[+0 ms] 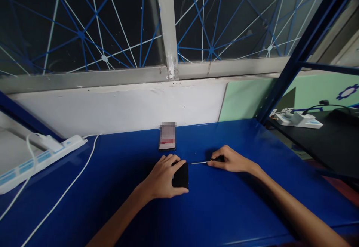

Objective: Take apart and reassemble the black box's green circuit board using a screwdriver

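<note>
My left hand point(165, 176) is closed around a flat black box-like object point(181, 176) on the blue tabletop, thumb along its near edge and fingers over its far side. What kind of object it is, I cannot make out. In my right hand point(227, 159) is a screwdriver point(199, 162), gripped by its dark handle, which the fingers partly cover. Its thin metal shaft points left, with the tip close to the far right corner of the black object. Whether the tip touches it cannot be told.
A phone point(167, 136) with a lit, blurred screen lies beyond my left hand. On the left, a white power strip point(42, 161) and its white cable point(67, 198) cross the blue table point(134, 142). Another power strip point(298, 120) sits on a black table at right. Blue frame posts point(291, 64) flank the table.
</note>
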Action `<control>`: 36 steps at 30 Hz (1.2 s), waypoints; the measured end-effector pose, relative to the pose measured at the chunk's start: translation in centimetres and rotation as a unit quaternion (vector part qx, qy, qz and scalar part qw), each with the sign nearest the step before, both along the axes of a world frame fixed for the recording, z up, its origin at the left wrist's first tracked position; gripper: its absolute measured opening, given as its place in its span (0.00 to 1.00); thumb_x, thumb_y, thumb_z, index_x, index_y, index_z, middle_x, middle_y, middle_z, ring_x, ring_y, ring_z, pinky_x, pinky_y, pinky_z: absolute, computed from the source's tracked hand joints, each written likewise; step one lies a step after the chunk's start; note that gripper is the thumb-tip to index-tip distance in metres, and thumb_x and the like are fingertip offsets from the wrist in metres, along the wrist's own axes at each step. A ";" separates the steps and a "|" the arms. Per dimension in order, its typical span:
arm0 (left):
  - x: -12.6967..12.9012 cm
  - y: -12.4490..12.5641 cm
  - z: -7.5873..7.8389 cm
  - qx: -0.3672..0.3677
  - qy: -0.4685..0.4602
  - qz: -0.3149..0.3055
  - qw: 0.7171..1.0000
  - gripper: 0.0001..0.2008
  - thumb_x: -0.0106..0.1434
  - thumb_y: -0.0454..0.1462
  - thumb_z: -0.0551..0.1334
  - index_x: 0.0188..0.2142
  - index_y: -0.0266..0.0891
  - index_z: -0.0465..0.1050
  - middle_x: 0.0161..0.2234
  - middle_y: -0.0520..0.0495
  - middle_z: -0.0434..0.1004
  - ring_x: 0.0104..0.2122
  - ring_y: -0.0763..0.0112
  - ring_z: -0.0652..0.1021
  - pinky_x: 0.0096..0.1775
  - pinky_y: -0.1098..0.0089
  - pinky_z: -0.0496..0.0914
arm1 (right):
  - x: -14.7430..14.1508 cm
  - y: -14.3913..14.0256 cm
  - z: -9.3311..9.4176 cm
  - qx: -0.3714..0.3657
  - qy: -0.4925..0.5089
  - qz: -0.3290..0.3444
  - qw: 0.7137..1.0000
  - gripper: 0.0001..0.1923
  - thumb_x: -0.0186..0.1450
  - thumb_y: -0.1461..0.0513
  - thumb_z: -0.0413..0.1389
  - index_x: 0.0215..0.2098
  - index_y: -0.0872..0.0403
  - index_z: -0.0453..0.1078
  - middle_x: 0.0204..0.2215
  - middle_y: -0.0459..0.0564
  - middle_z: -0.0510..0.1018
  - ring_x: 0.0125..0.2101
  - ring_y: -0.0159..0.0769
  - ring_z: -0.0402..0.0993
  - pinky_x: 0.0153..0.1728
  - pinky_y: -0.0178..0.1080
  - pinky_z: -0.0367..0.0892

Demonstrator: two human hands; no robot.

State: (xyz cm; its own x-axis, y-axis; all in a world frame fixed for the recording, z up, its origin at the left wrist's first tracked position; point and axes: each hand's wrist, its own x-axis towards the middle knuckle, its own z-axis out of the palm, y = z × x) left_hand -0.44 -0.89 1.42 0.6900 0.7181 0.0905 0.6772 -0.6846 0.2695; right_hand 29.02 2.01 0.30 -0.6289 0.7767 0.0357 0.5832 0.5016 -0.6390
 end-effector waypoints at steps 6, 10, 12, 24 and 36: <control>0.5 0.3 0.1 0.002 -0.016 0.006 1.000 0.37 0.50 0.54 0.68 0.56 0.40 0.67 0.48 0.40 0.70 0.47 0.52 0.71 0.47 0.53 0.68 | -0.1 0.0 0.1 -0.011 0.008 -0.005 1.000 0.24 0.67 0.48 0.50 0.23 0.56 0.69 0.17 0.40 0.59 0.19 0.26 0.50 0.21 0.33 0.47; 0.6 0.3 0.0 0.002 -0.021 0.005 1.000 0.37 0.50 0.54 0.68 0.56 0.41 0.67 0.48 0.41 0.71 0.47 0.52 0.71 0.48 0.53 0.68 | -0.1 0.0 -0.2 -0.025 0.015 -0.009 1.000 0.24 0.67 0.47 0.50 0.23 0.56 0.67 0.17 0.40 0.57 0.19 0.26 0.49 0.20 0.32 0.46; 0.7 0.3 0.0 -0.001 -0.011 0.005 1.000 0.38 0.51 0.55 0.68 0.56 0.39 0.67 0.49 0.40 0.70 0.48 0.52 0.71 0.48 0.54 0.68 | -0.1 0.1 -0.4 -0.023 0.017 -0.008 1.000 0.24 0.67 0.47 0.50 0.23 0.56 0.68 0.17 0.40 0.58 0.19 0.26 0.49 0.20 0.32 0.47; 2.1 0.5 0.1 0.000 -0.010 -0.001 1.000 0.35 0.50 0.54 0.69 0.52 0.36 0.68 0.47 0.40 0.70 0.45 0.53 0.72 0.47 0.54 0.67 | 1.1 0.7 -0.4 -0.172 0.110 -0.015 0.979 0.22 0.63 0.47 0.55 0.27 0.58 0.73 0.20 0.44 0.67 0.21 0.28 0.59 0.21 0.32 0.53; 2.1 0.6 -0.6 0.013 -0.024 -0.008 1.000 0.32 0.53 0.54 0.66 0.51 0.38 0.66 0.46 0.39 0.69 0.46 0.51 0.71 0.48 0.53 0.66 | 0.4 0.5 -0.8 -0.127 0.053 -0.048 0.989 0.30 0.67 0.45 0.47 0.18 0.57 0.67 0.14 0.44 0.66 0.16 0.27 0.57 0.20 0.33 0.54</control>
